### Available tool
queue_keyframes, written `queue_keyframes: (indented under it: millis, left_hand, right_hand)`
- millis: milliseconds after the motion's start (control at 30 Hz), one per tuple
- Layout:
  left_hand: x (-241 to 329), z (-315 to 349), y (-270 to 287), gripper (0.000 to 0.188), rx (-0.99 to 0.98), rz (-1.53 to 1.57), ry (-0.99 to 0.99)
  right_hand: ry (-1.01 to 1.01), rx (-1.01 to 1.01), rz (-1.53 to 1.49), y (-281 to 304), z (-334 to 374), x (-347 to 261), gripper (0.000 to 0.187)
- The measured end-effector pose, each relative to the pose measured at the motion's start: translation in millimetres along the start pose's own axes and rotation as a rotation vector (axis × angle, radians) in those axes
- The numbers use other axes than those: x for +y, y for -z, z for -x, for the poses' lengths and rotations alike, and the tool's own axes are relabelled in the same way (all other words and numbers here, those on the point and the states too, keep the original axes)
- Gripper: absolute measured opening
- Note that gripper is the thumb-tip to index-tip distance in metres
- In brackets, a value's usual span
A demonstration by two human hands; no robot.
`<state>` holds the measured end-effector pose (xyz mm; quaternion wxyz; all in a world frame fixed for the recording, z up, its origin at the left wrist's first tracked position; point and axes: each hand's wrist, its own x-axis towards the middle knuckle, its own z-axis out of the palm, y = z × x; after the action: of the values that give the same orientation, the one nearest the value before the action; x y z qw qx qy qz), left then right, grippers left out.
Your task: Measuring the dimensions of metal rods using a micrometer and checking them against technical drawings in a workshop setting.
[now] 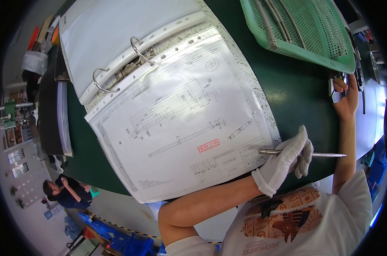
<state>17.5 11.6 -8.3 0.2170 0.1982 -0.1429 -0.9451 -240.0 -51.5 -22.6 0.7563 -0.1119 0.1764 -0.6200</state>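
In the head view, the gloved left hand (283, 164) was closed around a slender metal rod (328, 155), one end over the technical drawing (172, 123) in the ring binder (267, 104). Beside the green perforated basket (302, 54), the bare right hand (347, 101) met a silver-and-black instrument (331, 88); its grip could not be told.

Left side: black folder (50, 119) on the green worktop (296, 102); green machine (10, 112) farther left. Lower left: person (71, 195) in dark clothing; below, blue bins (121, 242).
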Motion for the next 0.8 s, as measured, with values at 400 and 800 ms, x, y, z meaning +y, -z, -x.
queue_keyframes:
  millis: [400, 800]
  left_hand:
    - [3.9, -7.5, -11.1, 0.072, -0.094, -0.032, 0.051]
    - [-9.3, 0.5, -14.1, 0.034, -0.059, 0.106, 0.015]
  right_hand:
    - [0.114, 0.357, 0.042, -26.4, 5.2, 1.3, 0.024]
    - [-0.010, 0.325, 0.561, -23.0, 63.6, -14.6, 0.027]
